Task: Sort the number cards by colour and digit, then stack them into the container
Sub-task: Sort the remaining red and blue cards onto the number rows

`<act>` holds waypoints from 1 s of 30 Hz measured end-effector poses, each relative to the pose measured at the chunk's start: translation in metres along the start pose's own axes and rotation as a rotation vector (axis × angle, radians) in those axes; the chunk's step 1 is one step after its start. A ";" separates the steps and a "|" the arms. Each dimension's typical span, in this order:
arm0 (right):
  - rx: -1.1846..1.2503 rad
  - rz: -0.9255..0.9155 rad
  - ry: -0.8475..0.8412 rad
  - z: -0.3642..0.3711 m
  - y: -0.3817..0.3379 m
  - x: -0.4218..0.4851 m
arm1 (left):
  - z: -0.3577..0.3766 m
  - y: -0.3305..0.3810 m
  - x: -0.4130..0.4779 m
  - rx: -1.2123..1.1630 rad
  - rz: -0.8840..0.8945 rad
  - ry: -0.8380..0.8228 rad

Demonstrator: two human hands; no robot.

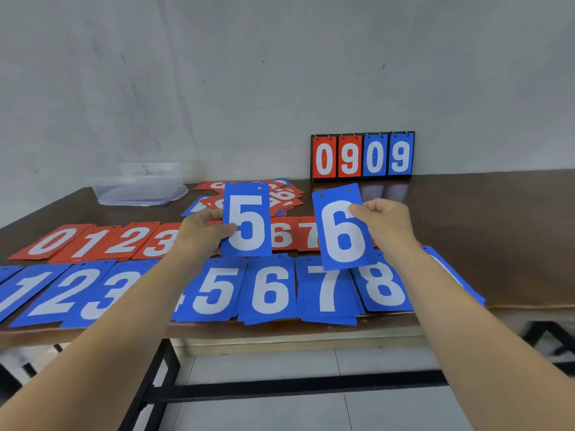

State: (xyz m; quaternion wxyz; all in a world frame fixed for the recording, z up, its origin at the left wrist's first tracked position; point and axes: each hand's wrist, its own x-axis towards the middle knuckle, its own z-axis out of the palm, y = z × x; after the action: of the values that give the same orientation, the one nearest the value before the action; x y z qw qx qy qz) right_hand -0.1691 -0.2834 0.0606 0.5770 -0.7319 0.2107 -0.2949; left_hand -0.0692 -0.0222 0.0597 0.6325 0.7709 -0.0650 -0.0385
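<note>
My left hand (203,230) pinches a blue card with a white 5 (247,222) by its left edge and holds it upright above the table. My right hand (384,223) pinches a blue card with a white 6 (342,228) by its right edge, tilted slightly. A row of blue piles (270,293) lies along the table's front edge, digits 1 to 8 showing. Behind it runs a row of red piles (93,241), digits 0 to 3 and 6, 7 showing. An unsorted heap of red and blue cards (286,194) lies farther back. The clear plastic container (140,186) stands at the back left.
A flip scoreboard (362,155) reading 0909 leans against the wall at the back right. The dark brown table (482,219) is bare to the right of the cards. Its black metal frame (161,374) and the tiled floor show below the front edge.
</note>
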 end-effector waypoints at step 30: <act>-0.987 -0.164 0.075 0.115 0.034 -0.077 | -0.055 -0.077 -0.044 1.000 0.100 0.172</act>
State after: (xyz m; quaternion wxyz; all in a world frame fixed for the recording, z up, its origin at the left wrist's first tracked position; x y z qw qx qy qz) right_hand -0.1473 -0.1595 -0.0054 0.1290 -0.9206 0.2876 -0.2304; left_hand -0.1011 0.0523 -0.0060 0.1904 0.9756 -0.0599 0.0910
